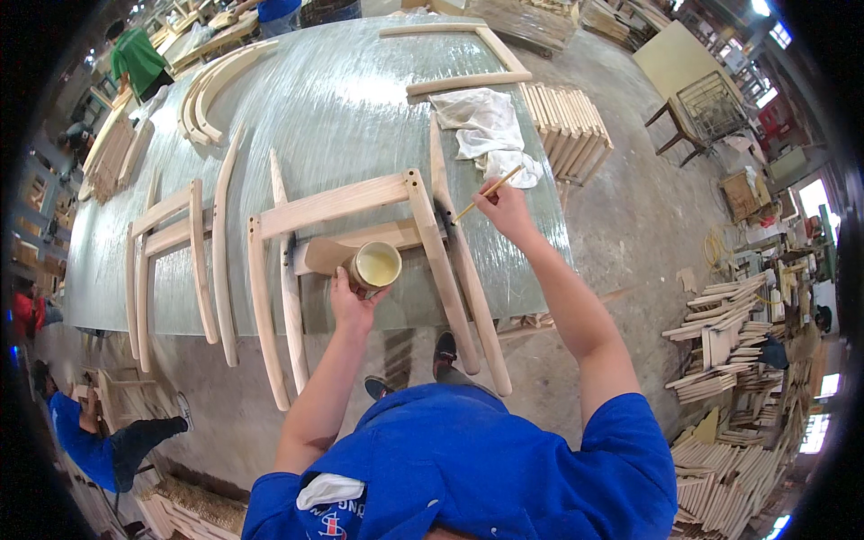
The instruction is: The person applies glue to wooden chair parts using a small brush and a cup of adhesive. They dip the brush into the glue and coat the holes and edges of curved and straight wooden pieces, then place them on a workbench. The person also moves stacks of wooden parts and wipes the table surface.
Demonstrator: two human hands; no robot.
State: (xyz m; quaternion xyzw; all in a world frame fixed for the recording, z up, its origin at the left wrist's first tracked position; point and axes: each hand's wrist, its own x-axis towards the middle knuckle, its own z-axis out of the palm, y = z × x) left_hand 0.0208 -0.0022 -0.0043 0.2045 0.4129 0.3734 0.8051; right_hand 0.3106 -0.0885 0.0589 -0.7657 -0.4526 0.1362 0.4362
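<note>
My left hand point(356, 304) is closed around a small round pot point(377, 265) of pale yellow liquid, above the lower rail of a wooden chair frame point(335, 201). In my right hand point(507, 211) is a thin wooden stick point(469, 210), pinched by the fingers and slanting down to the left. Its lower tip is at the dark-marked, drilled part of the rightmost chair leg point(468, 273); whether it touches the wood I cannot tell. A brown flat piece point(325, 256), perhaps cardboard, shows beside the pot.
The frame lies on a plastic-covered table point(342, 99), its legs overhanging the near edge. A second frame point(171, 209) is at left. White cloths point(481, 121), a U-shaped wooden frame point(468, 79) and stacked frames point(569, 130) stand beyond. People work at left.
</note>
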